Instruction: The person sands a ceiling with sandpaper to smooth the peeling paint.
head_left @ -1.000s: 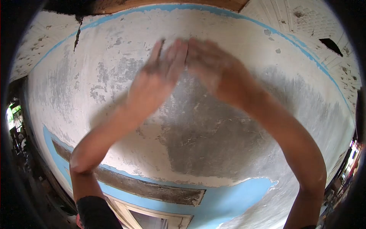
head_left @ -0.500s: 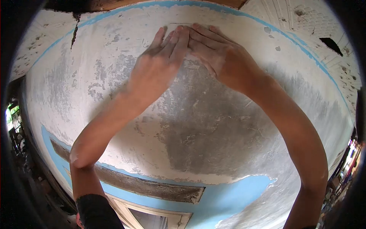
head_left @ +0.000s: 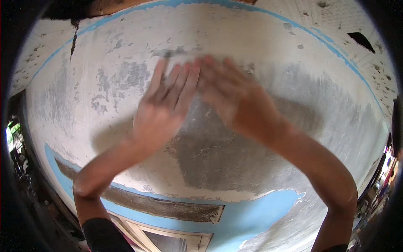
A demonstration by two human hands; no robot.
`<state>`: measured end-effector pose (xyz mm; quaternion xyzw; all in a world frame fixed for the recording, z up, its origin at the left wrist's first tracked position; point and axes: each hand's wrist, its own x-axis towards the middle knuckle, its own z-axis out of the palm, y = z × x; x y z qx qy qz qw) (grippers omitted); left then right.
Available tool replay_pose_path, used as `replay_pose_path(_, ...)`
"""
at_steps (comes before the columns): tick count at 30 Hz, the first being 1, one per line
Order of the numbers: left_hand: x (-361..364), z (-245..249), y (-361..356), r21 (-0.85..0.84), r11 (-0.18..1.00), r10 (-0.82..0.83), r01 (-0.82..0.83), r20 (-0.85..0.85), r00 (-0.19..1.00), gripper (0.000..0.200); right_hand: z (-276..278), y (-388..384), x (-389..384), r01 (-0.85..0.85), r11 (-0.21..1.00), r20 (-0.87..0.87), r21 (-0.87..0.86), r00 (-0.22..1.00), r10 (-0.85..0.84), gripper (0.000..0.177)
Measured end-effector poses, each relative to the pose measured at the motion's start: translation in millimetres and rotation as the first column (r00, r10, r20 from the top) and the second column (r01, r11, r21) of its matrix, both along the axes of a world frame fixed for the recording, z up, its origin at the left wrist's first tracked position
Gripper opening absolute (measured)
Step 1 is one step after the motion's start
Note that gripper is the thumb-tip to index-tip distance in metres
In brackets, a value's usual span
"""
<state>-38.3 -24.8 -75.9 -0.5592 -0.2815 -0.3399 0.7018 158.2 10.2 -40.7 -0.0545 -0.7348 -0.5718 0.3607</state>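
Both my hands press toward a wall (head_left: 210, 168) whose white coat is worn through to grey patches. My left hand (head_left: 161, 98), smeared a little by motion, has its fingers stretched out and pointing up. My right hand (head_left: 239, 94) lies flat beside it, its fingers slanting up to the left until the two sets of fingertips nearly meet. Whether anything lies under the palms is hidden. Pale dust seems to coat the fingers. Just above the left fingertips is a small grey scuffed patch (head_left: 168, 53).
A blue painted strip (head_left: 260, 12) borders the wall's top, below a patterned ceiling (head_left: 336, 17) with a dark hole (head_left: 361, 41). Lower down are blue paint (head_left: 260, 216), a recessed brown strip (head_left: 168, 206) and a pale frame (head_left: 201, 241). Clutter (head_left: 25, 168) shows at the far left.
Both hands have slid down the wall from near its top edge, elbows bent more. The grey scuffed patch above the left fingertips has come into sight.
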Motion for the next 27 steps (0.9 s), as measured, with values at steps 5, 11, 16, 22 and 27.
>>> replay_pose_path(5,-7,19,9,0.041,0.996,0.074,-0.074,0.017,0.997,0.053,15,7,0,-0.019,0.997,-0.024,0.073,0.999,0.021,0.037)
replay_pose_path(11,-1,4,-5,-0.086,0.996,-0.034,0.035,0.011,0.999,0.047,0,2,-1,0.065,0.997,-0.072,0.038,0.996,-0.062,0.038)
replay_pose_path(16,-1,9,2,-0.080,0.996,-0.027,0.029,0.038,0.999,0.044,5,4,2,-0.001,0.998,-0.068,0.056,0.998,0.005,0.037)
replay_pose_path(22,0,16,-5,-0.139,0.989,-0.045,0.051,0.047,0.998,0.048,9,6,-1,-0.034,0.999,-0.050,0.009,0.998,0.035,0.038)
replay_pose_path(27,-5,0,-2,-0.079,0.997,0.015,-0.014,0.005,1.000,0.052,-5,4,-1,-0.043,0.999,-0.028,0.014,0.999,0.043,0.040)
